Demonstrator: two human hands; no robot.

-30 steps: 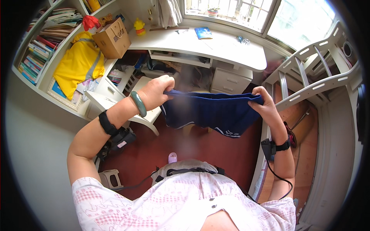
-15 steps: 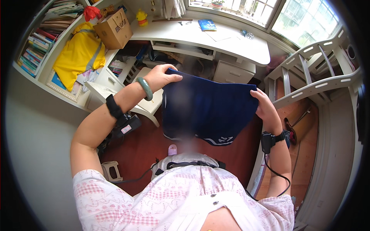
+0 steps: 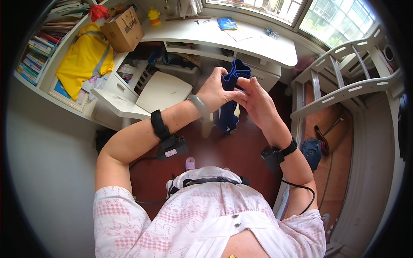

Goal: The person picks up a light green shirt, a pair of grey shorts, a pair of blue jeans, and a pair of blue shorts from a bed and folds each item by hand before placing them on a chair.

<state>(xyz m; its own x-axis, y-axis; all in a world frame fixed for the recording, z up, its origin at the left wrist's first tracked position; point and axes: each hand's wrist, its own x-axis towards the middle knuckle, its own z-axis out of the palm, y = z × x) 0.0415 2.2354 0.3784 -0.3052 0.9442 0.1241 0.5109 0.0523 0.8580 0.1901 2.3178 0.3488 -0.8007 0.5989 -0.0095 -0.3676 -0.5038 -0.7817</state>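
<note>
Navy blue shorts (image 3: 223, 116) hang gathered in narrow folds in front of me, above the floor. Their bunched top edge (image 3: 239, 68) sticks up past my fingers, with brighter blue edging. My left hand (image 3: 215, 91) is closed on the folds from the left, a green bangle on its wrist. From the right, my right hand (image 3: 260, 101) pinches the same gathered cloth, its fingers almost meeting the left ones. The lower part narrows downward, and a pale yellowish patch shows beside it. Part of the cloth is hidden behind my hands.
A white desk (image 3: 193, 35) runs beneath the window, with a white chair (image 3: 165, 92) before it. Shelves with books (image 3: 36, 62), a yellow garment (image 3: 86, 60) and a cardboard bag (image 3: 123, 30) stand left. At right is a bed ladder (image 3: 340, 73); blue cloth (image 3: 310, 151) lies below.
The shorts were spread wide between my hands and are now gathered into a narrow bunch. Both hands have come together in the middle, and the chair shows more fully.
</note>
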